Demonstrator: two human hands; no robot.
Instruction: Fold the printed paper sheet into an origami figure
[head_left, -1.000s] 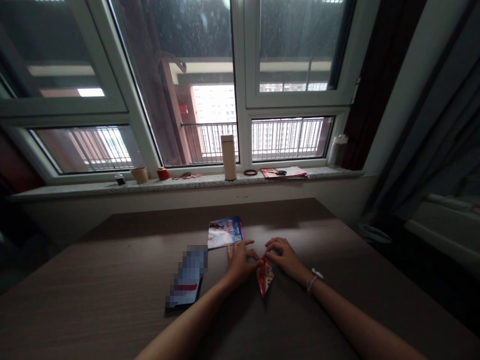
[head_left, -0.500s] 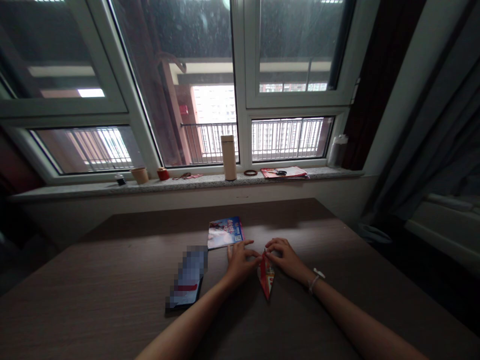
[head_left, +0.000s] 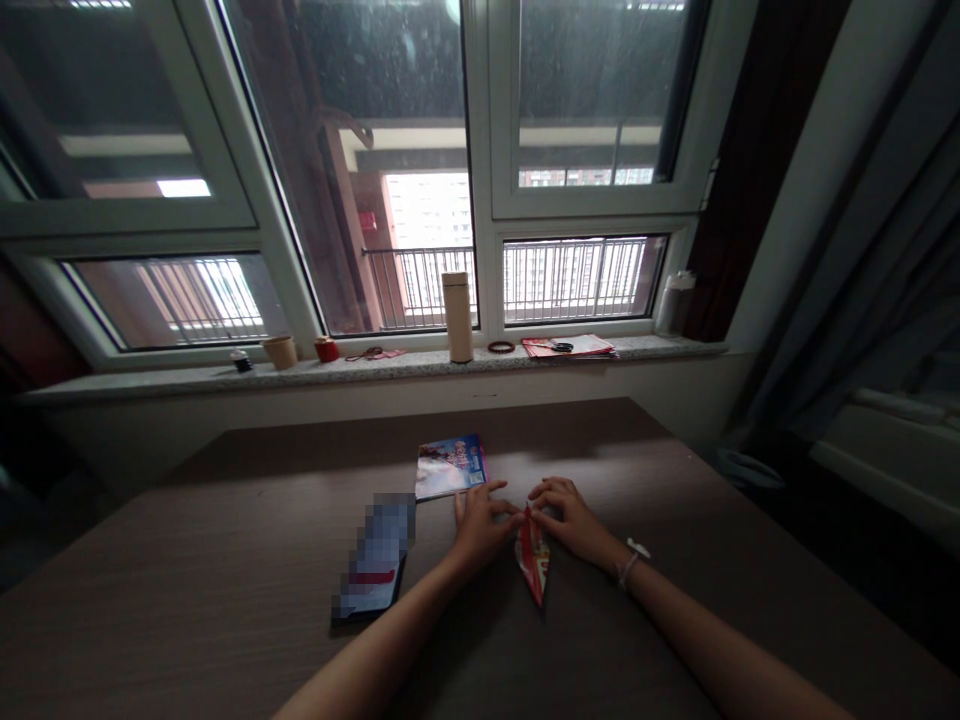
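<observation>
A narrow, pointed piece of folded red printed paper (head_left: 533, 564) lies on the dark wooden table (head_left: 225, 600), its tip toward me. My left hand (head_left: 480, 527) pinches the paper's far end from the left with curled fingers. Pressing the same end from the right is my right hand (head_left: 571, 517), fingers bent, a light band on its wrist. The fingertips of both hands almost meet over the paper's top.
A colourful booklet (head_left: 450, 465) lies just beyond my left hand, and a dark phone (head_left: 373, 572) lies to its left. The windowsill holds a tall beige flask (head_left: 457, 316), a small cup (head_left: 280, 351), a red pot (head_left: 325, 348), and papers with scissors (head_left: 568, 346).
The paper's near tip has swung slightly to the right and away from my left wrist. Both hands have stayed at its far end.
</observation>
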